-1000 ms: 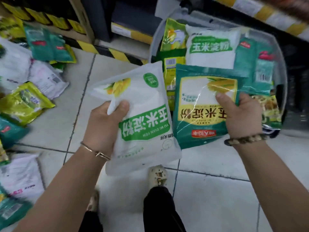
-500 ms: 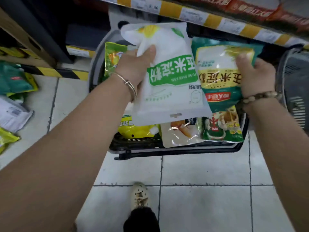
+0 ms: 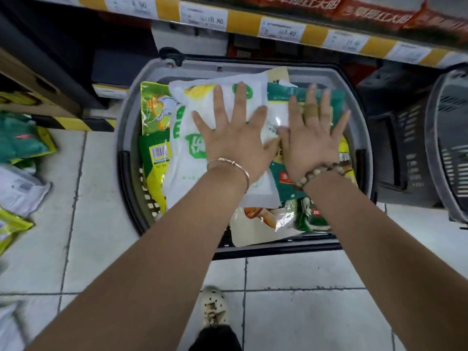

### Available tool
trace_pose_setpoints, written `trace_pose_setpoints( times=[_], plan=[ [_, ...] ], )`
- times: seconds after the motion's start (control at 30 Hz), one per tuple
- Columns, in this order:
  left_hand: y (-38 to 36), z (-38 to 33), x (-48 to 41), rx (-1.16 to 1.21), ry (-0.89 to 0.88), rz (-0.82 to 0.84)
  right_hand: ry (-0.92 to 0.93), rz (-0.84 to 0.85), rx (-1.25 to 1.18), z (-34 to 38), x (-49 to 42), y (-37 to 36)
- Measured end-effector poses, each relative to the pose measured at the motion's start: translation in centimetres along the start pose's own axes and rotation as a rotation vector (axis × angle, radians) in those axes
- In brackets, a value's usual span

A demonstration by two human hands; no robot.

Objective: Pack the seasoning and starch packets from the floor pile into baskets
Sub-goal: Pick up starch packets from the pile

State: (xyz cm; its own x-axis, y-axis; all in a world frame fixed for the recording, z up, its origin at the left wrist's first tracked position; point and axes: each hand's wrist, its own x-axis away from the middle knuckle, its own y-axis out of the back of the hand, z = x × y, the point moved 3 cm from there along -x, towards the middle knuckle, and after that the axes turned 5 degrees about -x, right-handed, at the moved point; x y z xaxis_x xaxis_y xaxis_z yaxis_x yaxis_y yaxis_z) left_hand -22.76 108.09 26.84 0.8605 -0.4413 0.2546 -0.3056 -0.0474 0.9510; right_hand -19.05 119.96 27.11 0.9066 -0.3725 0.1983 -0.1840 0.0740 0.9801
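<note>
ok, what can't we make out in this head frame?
All head view:
white starch packet label: mostly under the left hand.
green starch packet front: largely covered by the right hand.
basket floor and lower layers: buried under packets.
second basket contents: cut off by the right edge.
floor pile: cut off by the left edge, blurred; remaining count unknown.

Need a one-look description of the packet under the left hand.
Find the grey basket on the floor below the price-tag shelf. Topmost in it, under the flat left hand, lies the white packet. Green lettering and a yellow picture mark it; the teal packet beside it lies under the right hand.
</note>
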Motion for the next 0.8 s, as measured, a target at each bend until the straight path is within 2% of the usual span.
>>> trace_pose_setpoints(
  times=[0.07, 0.17, 0.33, 0.63, 0.8],
  plan=[
    [-0.5, 1.1, 0.8, -0.041, 0.004, -0.033, 0.07, 0.019, -0.004, 0.2, 0.5, -0.5],
    [-1.0, 3.9, 1.3, -0.112, 0.038, -0.028, 0.069, 0.075, -0.057, -0.6, -0.1, -1.4],
    [-1.3, 8.8, 0.1, -0.046, 0.247, -0.005, 0.081, 0.053, -0.074, -1.9, -2.3, -1.6],
    [-1.9, 8.6, -0.2, -0.025, 0.215, 0.058, 0.117, 0.134, 0.048, -0.4, -2.0, -1.4],
    [-1.4, 9.1, 0.3, 0.04, 0.116, 0.158, 0.157, 0.198, 0.053, 2.5, -0.2, -1.4]
  ],
)
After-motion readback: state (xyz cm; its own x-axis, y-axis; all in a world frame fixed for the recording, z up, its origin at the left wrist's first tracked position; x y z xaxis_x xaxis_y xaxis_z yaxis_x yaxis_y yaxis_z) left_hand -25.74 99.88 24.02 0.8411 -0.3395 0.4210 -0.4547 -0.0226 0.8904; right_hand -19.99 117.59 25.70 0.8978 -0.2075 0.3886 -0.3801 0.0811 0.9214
